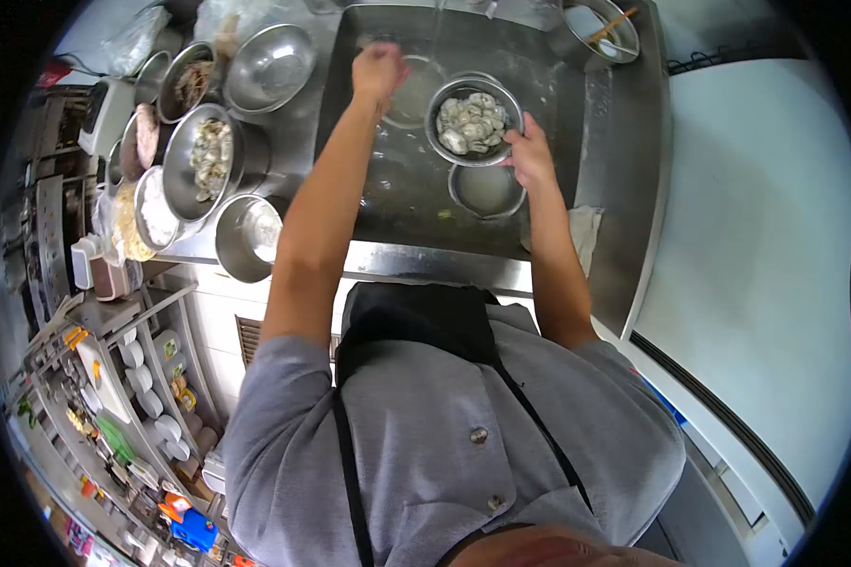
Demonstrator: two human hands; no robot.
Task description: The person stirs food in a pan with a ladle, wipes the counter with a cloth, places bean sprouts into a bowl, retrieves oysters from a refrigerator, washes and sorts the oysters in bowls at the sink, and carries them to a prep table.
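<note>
My right hand [531, 153] grips the right rim of a round metal bowl [433, 142]. Shucked oysters [473, 123], pale and grey-edged, fill this bowl, which is held above the sink [397, 203]. Partly under it, a smaller bowl of cloudy liquid [487, 192] stands in the sink. My left hand [378, 72] is over the sink's far left part, its fingers curled closed. Whatever may be in those fingers is hidden. Right beside that hand lies another bowl with cloudy water [414, 94].
On the counter left of the sink stand several metal bowls, including one of oysters [210, 156], an empty colander-like bowl [269, 68] and a deep pot [246, 236]. A pot with utensils [596, 33] is at the back right. A cloth [586, 236] hangs on the sink's right edge.
</note>
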